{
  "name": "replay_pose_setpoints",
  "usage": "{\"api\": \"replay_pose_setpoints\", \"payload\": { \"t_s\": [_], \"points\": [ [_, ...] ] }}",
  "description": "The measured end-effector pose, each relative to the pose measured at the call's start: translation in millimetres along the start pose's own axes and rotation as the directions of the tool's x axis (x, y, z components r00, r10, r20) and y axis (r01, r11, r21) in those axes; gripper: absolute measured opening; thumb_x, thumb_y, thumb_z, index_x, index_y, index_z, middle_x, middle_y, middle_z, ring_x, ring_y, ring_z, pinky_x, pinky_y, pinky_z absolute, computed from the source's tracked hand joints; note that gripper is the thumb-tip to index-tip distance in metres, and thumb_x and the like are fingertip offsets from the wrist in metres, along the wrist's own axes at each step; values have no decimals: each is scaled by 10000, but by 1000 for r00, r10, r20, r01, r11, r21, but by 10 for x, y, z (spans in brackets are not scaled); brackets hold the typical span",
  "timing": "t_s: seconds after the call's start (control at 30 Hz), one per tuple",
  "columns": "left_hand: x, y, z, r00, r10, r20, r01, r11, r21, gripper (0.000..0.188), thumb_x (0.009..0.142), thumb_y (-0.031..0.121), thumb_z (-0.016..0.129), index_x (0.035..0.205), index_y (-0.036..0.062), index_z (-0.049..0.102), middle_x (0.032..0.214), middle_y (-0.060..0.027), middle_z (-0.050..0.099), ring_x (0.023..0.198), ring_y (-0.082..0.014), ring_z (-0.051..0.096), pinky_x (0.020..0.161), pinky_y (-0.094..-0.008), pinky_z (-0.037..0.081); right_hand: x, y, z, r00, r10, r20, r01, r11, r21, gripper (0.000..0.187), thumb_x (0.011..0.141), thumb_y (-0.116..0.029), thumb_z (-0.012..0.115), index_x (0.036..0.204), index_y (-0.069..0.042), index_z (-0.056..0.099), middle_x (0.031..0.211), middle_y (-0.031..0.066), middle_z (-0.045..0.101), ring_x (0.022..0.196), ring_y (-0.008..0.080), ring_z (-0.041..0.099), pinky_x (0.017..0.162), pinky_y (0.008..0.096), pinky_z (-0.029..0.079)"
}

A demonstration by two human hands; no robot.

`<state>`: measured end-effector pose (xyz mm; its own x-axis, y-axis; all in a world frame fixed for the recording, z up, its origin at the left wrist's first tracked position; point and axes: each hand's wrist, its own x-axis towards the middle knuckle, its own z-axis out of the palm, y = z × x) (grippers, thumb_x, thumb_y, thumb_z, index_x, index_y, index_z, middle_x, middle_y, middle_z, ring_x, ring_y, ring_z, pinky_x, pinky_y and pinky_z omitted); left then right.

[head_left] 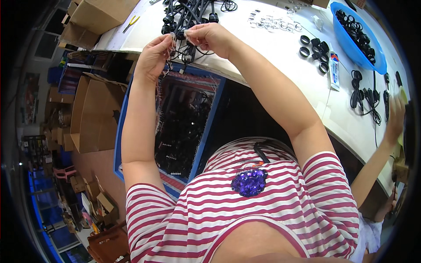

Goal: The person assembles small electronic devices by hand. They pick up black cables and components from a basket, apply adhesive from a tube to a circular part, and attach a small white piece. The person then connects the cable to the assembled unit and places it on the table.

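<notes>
My left hand and my right hand are raised close together at the table's near edge. Each is closed, with thumb and forefinger pinched. Something small and pale shows at the right fingertips, too small to name. Thin wire ends seem to hang by the left fingers, though what they grip is unclear. Behind and below both hands lies a bundle of black cables with thick black cylindrical ends. One black cylindrical end lies just beyond my right hand.
On the white table are clear rings, black rings, a glue tube, a blue basin of black rings and yellow-handled pliers. A blue-framed crate stands below. Another person's hand is at right.
</notes>
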<state>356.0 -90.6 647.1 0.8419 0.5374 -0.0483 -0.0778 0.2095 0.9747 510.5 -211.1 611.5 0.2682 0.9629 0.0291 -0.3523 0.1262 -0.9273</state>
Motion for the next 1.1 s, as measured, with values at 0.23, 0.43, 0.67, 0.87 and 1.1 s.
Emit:
{"api": "replay_pose_setpoints", "payload": {
  "t_s": [0.23, 0.43, 0.67, 0.87, 1.1],
  "points": [
    [-87, 0, 237, 960, 254, -119, -151, 825, 545, 205, 792, 144, 660, 932, -4, 637, 792, -34, 637, 724, -77, 556, 655, -179, 423, -8, 105, 101, 865, -500, -51, 364, 693, -622, 255, 797, -236, 638, 949, -31, 645, 834, 58, 644, 768, 113, 588, 693, 237, 462],
    [-105, -37, 193, 976, 190, -109, -115, 869, 482, 192, 813, 165, 638, 907, -3, 632, 783, -42, 634, 709, -76, 529, 655, -204, 404, -4, 96, 110, 910, -408, -73, 303, 774, -557, 211, 783, -220, 664, 868, -28, 679, 741, 37, 645, 679, 78, 562, 631, 219, 445],
    [-120, 43, 187, 983, 87, -162, -27, 940, 339, 200, 813, 179, 640, 932, 18, 636, 812, -21, 630, 737, -76, 536, 693, -202, 399, -55, 61, 144, 909, -408, -85, 262, 718, -645, 209, 775, -212, 671, 853, -18, 673, 719, 25, 631, 652, 73, 546, 609, 215, 434],
    [-113, 89, 74, 992, 106, -72, -55, 861, 505, 225, 798, 158, 652, 960, 4, 629, 834, -25, 623, 769, -76, 542, 729, -197, 400, -12, 101, 110, 905, -413, -98, 287, 765, -577, 200, 776, -211, 670, 836, -21, 660, 718, 20, 624, 645, 67, 540, 597, 198, 422],
    [-49, 17, -57, 971, -185, 154, 190, 982, -18, 167, 824, 129, 611, 955, 27, 628, 803, -16, 618, 730, -80, 534, 711, -204, 385, -71, -11, 68, 991, 57, 117, -66, 995, 70, 140, 787, -212, 648, 819, -76, 645, 732, -1, 607, 649, 49, 500, 575, 177, 382]
  ]
}}
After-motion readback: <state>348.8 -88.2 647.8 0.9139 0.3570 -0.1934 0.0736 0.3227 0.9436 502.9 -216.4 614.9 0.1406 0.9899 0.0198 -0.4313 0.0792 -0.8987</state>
